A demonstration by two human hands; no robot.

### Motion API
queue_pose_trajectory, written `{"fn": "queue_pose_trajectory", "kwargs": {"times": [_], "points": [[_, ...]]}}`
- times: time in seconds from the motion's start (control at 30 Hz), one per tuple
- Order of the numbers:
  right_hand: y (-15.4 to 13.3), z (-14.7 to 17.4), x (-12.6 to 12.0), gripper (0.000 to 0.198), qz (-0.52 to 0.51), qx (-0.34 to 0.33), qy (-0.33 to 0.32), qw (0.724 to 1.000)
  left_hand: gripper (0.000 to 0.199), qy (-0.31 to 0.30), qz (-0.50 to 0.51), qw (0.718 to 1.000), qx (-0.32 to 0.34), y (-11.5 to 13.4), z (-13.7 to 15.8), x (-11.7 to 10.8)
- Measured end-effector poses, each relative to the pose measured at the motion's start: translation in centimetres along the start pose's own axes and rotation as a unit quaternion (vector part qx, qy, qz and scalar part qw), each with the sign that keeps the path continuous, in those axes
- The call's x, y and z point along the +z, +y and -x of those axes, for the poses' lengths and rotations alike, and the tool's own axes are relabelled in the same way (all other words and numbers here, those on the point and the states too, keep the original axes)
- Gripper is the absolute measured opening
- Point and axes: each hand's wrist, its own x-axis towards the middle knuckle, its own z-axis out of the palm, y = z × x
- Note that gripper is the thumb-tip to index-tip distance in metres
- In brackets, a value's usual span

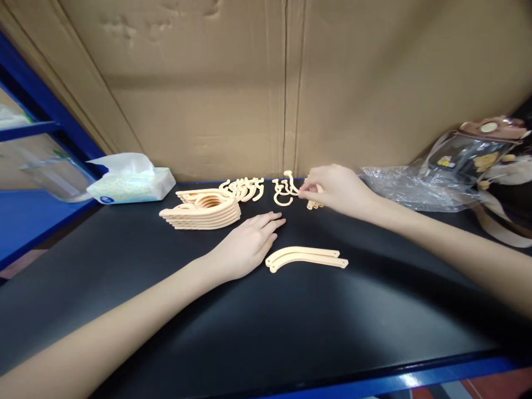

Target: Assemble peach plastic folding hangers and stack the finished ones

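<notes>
My right hand [332, 189] is at the back of the black table [233, 332], thumb and fingers pinched on a cream plastic hook [292, 183] that tilts up from a few similar hooks [283, 200]. Small cream pieces [315, 204] show partly below this hand. My left hand [250, 244] rests palm down with its fingers stretched out, holding nothing. Just right of it lie two curved cream hanger arms [307, 256], side by side. Behind the left hand sit a stack of cream hanger arms [203, 217] and a row of more hooks [245, 188].
A tissue box [132, 185] stands at the back left beside a blue shelf frame [62, 111]. Clear plastic wrap [428, 188] and a transparent bag [465, 152] with a strap lie at the back right. Cardboard [208, 100] rises behind the table.
</notes>
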Motion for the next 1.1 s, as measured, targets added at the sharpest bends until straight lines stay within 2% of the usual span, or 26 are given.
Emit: {"fn": "queue_pose_trajectory", "kwargs": {"times": [0.1,0.17,0.33,0.5,0.67,1.0,1.1], "points": [[-0.7,3.3,-0.5,0.013,-0.032,-0.018,0.001,0.999,0.042,-0.007,0.002,1.000,-0.005,0.0,-0.1,0.1],[-0.7,4.9,-0.3,0.013,-0.035,-0.026,-0.028,0.999,0.042,-0.010,0.005,1.000,-0.007,-0.1,-0.1,0.1],[-0.3,7.1,0.7,0.013,-0.045,-0.004,-0.047,0.998,0.037,0.013,0.071,0.997,0.007,0.2,0.2,-0.4],[0.0,7.6,1.3,0.011,-0.057,-0.007,-0.062,0.996,0.031,0.048,0.183,0.980,0.065,1.4,0.6,-1.0],[0.0,7.6,1.5,0.012,-0.059,0.008,-0.061,0.996,0.024,0.009,0.165,0.978,0.124,2.1,0.6,-0.7],[0.2,7.7,1.6,0.016,-0.080,0.001,-0.056,0.995,0.020,0.010,0.164,0.978,0.125,2.1,0.6,-0.6],[0.1,7.7,1.5,0.015,-0.079,-0.005,-0.061,0.995,0.020,0.024,0.133,0.983,0.125,2.2,0.4,-0.8]]}}
